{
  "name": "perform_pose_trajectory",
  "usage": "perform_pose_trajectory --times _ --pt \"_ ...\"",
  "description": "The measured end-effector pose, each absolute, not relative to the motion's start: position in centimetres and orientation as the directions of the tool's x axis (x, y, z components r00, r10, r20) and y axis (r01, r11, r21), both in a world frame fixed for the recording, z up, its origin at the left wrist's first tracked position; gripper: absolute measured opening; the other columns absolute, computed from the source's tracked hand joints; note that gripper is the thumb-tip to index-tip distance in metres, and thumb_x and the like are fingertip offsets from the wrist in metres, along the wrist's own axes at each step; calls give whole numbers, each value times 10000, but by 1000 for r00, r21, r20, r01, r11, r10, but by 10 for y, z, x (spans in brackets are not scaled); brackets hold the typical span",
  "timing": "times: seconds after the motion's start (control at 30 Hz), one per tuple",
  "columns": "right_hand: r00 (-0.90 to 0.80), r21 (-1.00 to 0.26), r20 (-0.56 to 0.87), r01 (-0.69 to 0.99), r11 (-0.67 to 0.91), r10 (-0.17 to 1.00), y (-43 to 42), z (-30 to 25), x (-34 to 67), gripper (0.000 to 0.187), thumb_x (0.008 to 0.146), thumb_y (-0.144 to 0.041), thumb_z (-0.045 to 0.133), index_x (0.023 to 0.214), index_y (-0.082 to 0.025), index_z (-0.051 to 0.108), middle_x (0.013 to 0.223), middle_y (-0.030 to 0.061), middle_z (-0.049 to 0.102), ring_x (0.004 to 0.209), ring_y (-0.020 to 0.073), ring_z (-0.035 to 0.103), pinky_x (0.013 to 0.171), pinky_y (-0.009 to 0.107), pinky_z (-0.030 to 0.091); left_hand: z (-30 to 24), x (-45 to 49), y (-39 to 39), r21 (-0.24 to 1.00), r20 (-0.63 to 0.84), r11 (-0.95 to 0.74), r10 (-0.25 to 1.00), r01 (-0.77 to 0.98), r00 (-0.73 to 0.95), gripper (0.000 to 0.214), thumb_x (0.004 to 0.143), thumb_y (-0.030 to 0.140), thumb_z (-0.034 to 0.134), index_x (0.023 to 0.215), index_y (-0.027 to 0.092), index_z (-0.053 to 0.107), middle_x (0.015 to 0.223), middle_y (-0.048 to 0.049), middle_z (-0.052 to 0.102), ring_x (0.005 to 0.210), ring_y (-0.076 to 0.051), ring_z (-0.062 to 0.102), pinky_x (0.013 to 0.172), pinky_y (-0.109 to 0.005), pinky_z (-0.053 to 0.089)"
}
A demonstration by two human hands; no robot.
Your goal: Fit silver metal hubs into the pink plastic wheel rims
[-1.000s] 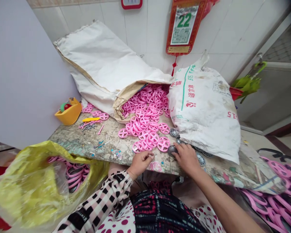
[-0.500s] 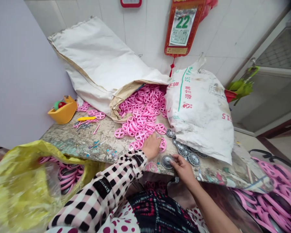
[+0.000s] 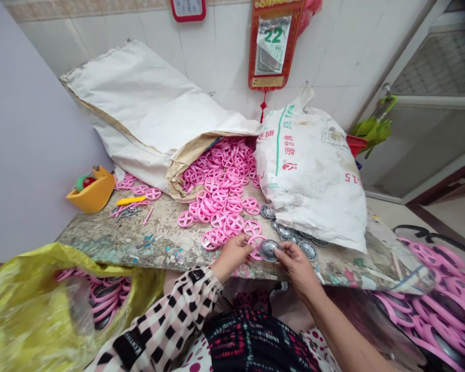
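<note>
Silver disc (image 3: 269, 250) inside right-hand grip (image 3: 299, 269)

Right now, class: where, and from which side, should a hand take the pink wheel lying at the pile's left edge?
Probably by the outer rim of the pink plastic wheel, from the left: it lies flat, no wheels crowd that side, and its open spokes admit a finger.

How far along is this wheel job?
Done: pink wheels with dark centres sit in the yellow plastic bag, with more in a heap at lower right. In hand: the left hand grips a pink plastic wheel while the right hand holds a silver disc to it. Left: many bare pink wheels and silver discs on the bench. The exact count can't be told.
</note>
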State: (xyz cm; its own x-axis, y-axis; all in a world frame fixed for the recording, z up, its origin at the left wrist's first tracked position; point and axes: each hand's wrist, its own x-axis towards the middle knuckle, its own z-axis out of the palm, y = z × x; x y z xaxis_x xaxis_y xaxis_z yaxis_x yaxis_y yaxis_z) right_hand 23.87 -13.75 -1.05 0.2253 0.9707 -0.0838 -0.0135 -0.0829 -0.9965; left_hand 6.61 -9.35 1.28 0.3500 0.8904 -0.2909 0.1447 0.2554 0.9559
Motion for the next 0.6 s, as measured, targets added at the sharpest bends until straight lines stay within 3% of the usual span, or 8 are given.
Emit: perform_pose_trajectory --times 0.1,0.23,0.33,0.4,0.5,0.6 --pt "231 -981 73 192 28 970 -147 -5 221 320 751 -512 600 802 -204 527 718 -2 550 655 151 517 605 275 437 11 62 -112 898 -367 433 839 -84 401 398 683 446 686 926 173 529 690 16 605 570 -113 588 564 -248 491" --pt "154 -865 241 481 141 958 -157 4 205 221 814 -416 548 827 -196 562 850 40 538 775 171 520 706 300 442 11 56 -126 881 -318 424 860 -209 399 456 630 437 754 929 161 548 798 -6 631 645 -117 611 547 -220 495" --pt "153 -903 166 422 88 974 -158 8 207 310 783 -414 588 996 -195 535 921 45 546 756 161 533 673 290 458 15 51 -132 850 -310 451 845 -271 435 430 656 413 751 937 158 549 806 -13 634 663 -116 617 562 -220 510" --pt "39 -937 82 342 64 996 -157 11 210 332 793 -394 576 1060 -204 525 916 31 576 765 157 550 686 282 461 17 49 -136 832 -307 471 832 -294 462 415 674 401 744 948 161 545 803 -12 635 668 -116 618 580 -229 522" --pt "-84 -943 45 325 70 995 -160 17 209 220 810 -358 544 974 -215 567 824 3 598 755 153 548 694 273 445 19 49 -141 836 -299 467 828 -287 474 396 681 399 738 935 158 552 801 -11 629 661 -114 612 565 -227 524" --pt "-6 -930 31 366 31 999 -165 19 203 177 799 -355 537 909 -218 556 746 -12 581 684 148 523 637 263 423 16 52 -146 861 -295 439 843 -258 450 387 688 420 715 914 157 545 772 -3 615 610 -114 601 502 -216 501"
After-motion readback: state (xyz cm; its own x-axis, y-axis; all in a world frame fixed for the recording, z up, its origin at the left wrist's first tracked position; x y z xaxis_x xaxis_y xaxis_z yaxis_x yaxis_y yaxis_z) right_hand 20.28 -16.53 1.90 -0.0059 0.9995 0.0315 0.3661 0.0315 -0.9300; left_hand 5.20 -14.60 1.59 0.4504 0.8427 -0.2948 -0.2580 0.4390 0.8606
